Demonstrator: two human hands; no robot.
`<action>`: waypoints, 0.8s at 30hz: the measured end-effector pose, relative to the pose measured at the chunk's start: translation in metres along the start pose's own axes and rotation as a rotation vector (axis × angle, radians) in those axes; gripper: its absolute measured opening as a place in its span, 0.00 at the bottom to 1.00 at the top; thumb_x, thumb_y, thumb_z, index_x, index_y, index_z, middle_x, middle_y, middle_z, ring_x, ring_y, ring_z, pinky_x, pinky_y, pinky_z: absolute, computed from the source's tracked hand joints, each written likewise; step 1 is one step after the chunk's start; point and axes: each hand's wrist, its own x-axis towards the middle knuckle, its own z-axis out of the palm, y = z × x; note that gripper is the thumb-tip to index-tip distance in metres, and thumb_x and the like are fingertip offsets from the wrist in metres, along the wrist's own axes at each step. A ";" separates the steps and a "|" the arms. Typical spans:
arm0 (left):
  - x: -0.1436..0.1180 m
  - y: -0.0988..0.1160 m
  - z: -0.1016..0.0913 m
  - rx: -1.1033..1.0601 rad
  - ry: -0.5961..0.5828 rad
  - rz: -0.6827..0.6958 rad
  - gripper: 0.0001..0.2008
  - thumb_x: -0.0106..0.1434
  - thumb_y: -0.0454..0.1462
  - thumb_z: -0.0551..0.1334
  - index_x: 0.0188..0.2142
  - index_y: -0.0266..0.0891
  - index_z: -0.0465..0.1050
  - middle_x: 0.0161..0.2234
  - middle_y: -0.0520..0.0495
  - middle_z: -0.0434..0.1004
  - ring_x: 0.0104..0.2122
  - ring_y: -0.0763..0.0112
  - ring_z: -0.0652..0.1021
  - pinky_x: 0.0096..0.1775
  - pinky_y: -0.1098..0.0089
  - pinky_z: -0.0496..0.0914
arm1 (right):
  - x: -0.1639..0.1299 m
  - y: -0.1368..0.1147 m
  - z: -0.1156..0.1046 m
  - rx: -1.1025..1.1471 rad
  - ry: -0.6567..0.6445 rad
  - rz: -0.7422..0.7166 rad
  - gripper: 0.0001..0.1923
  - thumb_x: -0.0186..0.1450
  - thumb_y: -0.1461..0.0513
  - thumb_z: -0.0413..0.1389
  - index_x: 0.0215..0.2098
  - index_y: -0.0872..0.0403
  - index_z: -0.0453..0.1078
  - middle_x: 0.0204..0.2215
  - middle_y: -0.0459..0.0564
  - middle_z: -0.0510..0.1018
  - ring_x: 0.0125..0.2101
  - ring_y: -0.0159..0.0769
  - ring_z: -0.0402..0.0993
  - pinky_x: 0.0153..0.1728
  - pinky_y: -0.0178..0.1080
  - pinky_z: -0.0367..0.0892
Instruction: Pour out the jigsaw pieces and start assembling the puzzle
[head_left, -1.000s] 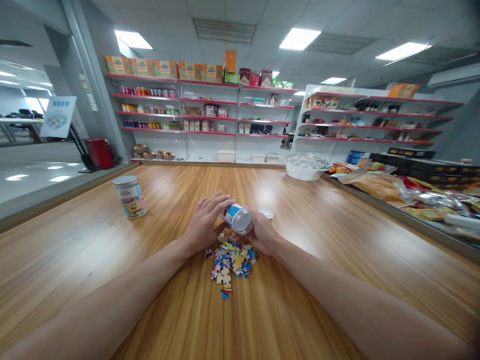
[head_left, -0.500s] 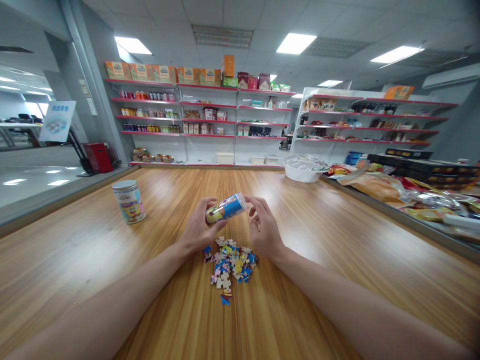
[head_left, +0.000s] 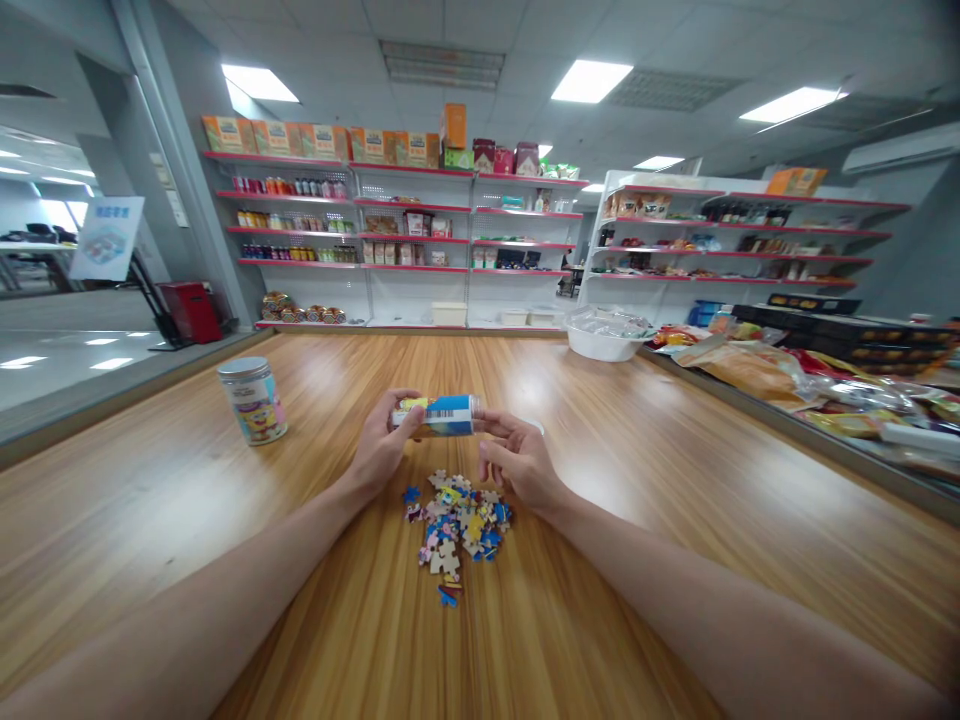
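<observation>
My left hand (head_left: pixel 381 442) is wrapped round a small clear canister (head_left: pixel 450 414) with a blue and yellow label and a barcode, held nearly level above the table. My right hand (head_left: pixel 525 462) has its fingers stretched toward the canister's right end; the fingertips touch or enter it, I cannot tell which. Below both hands lies a loose pile of jigsaw puzzle pieces (head_left: pixel 474 522), some printed side up, some plain. Behind my right hand shows the edge of a pale round object (head_left: pixel 537 427), mostly hidden.
A taller canister with a grey lid (head_left: pixel 253 402) stands upright on the wooden table (head_left: pixel 345 620) at left. A white basin (head_left: pixel 604 342) sits at the far right edge. Bagged snacks (head_left: pixel 780 370) lie beyond the right rim, and stocked shelves (head_left: pixel 412 239) stand behind.
The canister has turned from tilted to nearly level, moved slightly left, and now shows its barcode. My right hand has followed to its end. The pale round object has come into view.
</observation>
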 end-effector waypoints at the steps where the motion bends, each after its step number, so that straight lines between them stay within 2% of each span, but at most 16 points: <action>1: 0.000 0.002 0.000 0.028 -0.002 0.009 0.20 0.62 0.49 0.62 0.45 0.37 0.69 0.34 0.49 0.71 0.29 0.71 0.73 0.29 0.73 0.71 | 0.000 -0.001 0.000 0.019 -0.014 0.036 0.24 0.58 0.57 0.61 0.52 0.57 0.69 0.43 0.58 0.79 0.16 0.26 0.72 0.10 0.27 0.56; 3: -0.001 0.005 0.001 0.092 -0.011 0.036 0.19 0.61 0.48 0.62 0.44 0.37 0.70 0.34 0.49 0.71 0.29 0.71 0.72 0.30 0.73 0.70 | 0.001 -0.002 0.001 0.023 -0.052 0.091 0.26 0.59 0.53 0.61 0.51 0.60 0.69 0.31 0.53 0.80 0.14 0.28 0.70 0.08 0.27 0.54; 5: -0.002 0.009 0.002 0.122 -0.032 0.050 0.19 0.61 0.48 0.62 0.44 0.37 0.70 0.34 0.49 0.72 0.29 0.70 0.72 0.31 0.72 0.70 | 0.002 -0.004 0.002 0.010 -0.097 0.130 0.27 0.60 0.50 0.61 0.50 0.62 0.71 0.20 0.47 0.77 0.11 0.27 0.67 0.08 0.27 0.52; 7: -0.002 0.010 0.002 0.125 -0.051 0.046 0.19 0.61 0.49 0.61 0.45 0.38 0.69 0.34 0.49 0.73 0.30 0.69 0.73 0.32 0.72 0.70 | 0.002 -0.005 0.002 -0.001 -0.116 0.152 0.27 0.60 0.48 0.60 0.47 0.62 0.72 0.15 0.43 0.73 0.09 0.26 0.63 0.07 0.27 0.50; 12: -0.003 0.007 0.002 0.181 -0.084 0.055 0.18 0.64 0.49 0.59 0.45 0.38 0.69 0.36 0.48 0.74 0.31 0.68 0.74 0.33 0.70 0.71 | 0.005 -0.002 0.000 -0.055 -0.046 0.126 0.22 0.60 0.49 0.60 0.39 0.60 0.74 0.13 0.41 0.69 0.08 0.25 0.61 0.08 0.28 0.50; 14: -0.003 0.006 0.002 0.277 -0.091 0.133 0.18 0.65 0.48 0.60 0.47 0.38 0.69 0.39 0.46 0.74 0.35 0.65 0.75 0.37 0.67 0.71 | 0.006 0.000 -0.001 -0.060 -0.019 0.098 0.21 0.59 0.49 0.60 0.37 0.59 0.74 0.13 0.41 0.69 0.08 0.25 0.60 0.08 0.28 0.49; 16: -0.004 0.008 0.002 0.445 -0.094 0.278 0.20 0.63 0.47 0.64 0.50 0.39 0.69 0.44 0.43 0.73 0.43 0.59 0.75 0.45 0.61 0.70 | 0.007 0.001 -0.001 -0.059 0.002 0.083 0.20 0.59 0.49 0.60 0.35 0.58 0.73 0.13 0.40 0.68 0.07 0.25 0.59 0.07 0.29 0.47; 20: -0.008 0.018 0.005 0.860 -0.059 0.545 0.28 0.58 0.47 0.70 0.55 0.43 0.70 0.53 0.37 0.71 0.54 0.47 0.69 0.57 0.47 0.57 | 0.006 0.001 0.003 -0.080 0.005 0.078 0.19 0.59 0.49 0.59 0.36 0.58 0.72 0.11 0.39 0.66 0.07 0.26 0.58 0.07 0.29 0.49; 22: -0.011 0.024 0.008 0.959 -0.099 0.605 0.25 0.61 0.45 0.69 0.56 0.44 0.69 0.54 0.37 0.71 0.55 0.47 0.69 0.60 0.44 0.48 | 0.004 0.000 0.006 -0.090 -0.020 0.079 0.19 0.60 0.50 0.59 0.37 0.58 0.73 0.10 0.39 0.66 0.08 0.27 0.60 0.08 0.29 0.51; 24: -0.013 0.029 0.010 0.962 -0.177 0.624 0.23 0.63 0.43 0.67 0.56 0.42 0.68 0.52 0.39 0.74 0.53 0.51 0.73 0.61 0.44 0.44 | 0.002 -0.002 0.008 -0.089 -0.041 0.091 0.19 0.61 0.50 0.58 0.38 0.59 0.73 0.10 0.39 0.66 0.08 0.27 0.61 0.08 0.29 0.52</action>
